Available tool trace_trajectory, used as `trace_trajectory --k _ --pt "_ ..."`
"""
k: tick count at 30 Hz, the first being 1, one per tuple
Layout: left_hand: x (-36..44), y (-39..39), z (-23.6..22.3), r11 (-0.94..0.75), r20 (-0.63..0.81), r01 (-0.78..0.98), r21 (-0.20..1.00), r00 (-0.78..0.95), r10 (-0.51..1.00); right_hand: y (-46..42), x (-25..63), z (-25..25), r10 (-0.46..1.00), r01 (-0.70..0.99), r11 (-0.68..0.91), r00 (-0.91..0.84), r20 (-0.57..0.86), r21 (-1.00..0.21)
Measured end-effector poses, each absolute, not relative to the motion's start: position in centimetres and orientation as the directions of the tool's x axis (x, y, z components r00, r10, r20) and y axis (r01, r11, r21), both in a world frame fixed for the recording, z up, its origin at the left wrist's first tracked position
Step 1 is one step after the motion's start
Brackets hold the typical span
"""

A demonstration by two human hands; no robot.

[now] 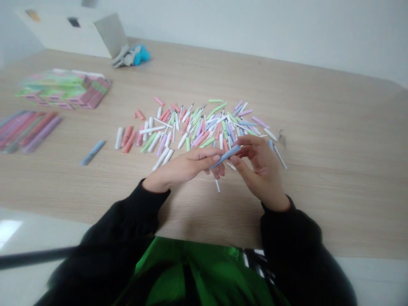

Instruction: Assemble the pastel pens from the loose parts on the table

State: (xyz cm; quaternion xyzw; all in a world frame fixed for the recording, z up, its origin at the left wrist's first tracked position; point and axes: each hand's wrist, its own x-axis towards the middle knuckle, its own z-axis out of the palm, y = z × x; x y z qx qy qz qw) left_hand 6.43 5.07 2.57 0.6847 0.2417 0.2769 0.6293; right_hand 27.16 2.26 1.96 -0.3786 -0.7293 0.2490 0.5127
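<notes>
Both hands meet over the near edge of a wooden table (334, 178). My left hand (185, 166) and my right hand (259, 168) are each closed on the same pale blue pen barrel (227, 155), which slants up to the right between them. Just beyond the hands lies a spread pile of pastel pen parts (197, 125): pink, green, white, purple and blue barrels and caps, with thin white refills among them.
A single blue pen (92, 152) lies alone to the left. Finished pens in a row (27, 129) sit at the far left, with stacked pastel boxes (63, 89) behind them. A cardboard box (76, 29) and a grey-blue cloth (132, 55) stand at the back.
</notes>
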Motion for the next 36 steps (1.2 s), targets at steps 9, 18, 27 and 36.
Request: trace_trajectory --k 9,18,27,36 --pt "6.4 5.1 1.8 0.118 -0.021 -0.103 0.988 0.657 0.753 2.0 27.0 3.0 0.854 0.22 0.492 0.065 0.516 -0.842" --pt "6.7 4.9 2.6 0.02 0.069 -0.133 0.991 0.631 0.773 2.7 27.8 2.5 0.905 0.043 0.405 0.124 0.407 -0.914" --pt "7.1 4.2 3.1 -0.313 0.294 0.055 0.948 0.224 0.929 3.5 26.4 0.5 0.955 -0.351 -0.218 -0.267 -0.126 -0.911" --pt "6.5 4.5 3.0 -0.424 0.383 0.16 0.891 0.235 0.893 4.0 26.3 1.0 0.82 -0.525 -0.57 -0.411 -0.398 -0.632"
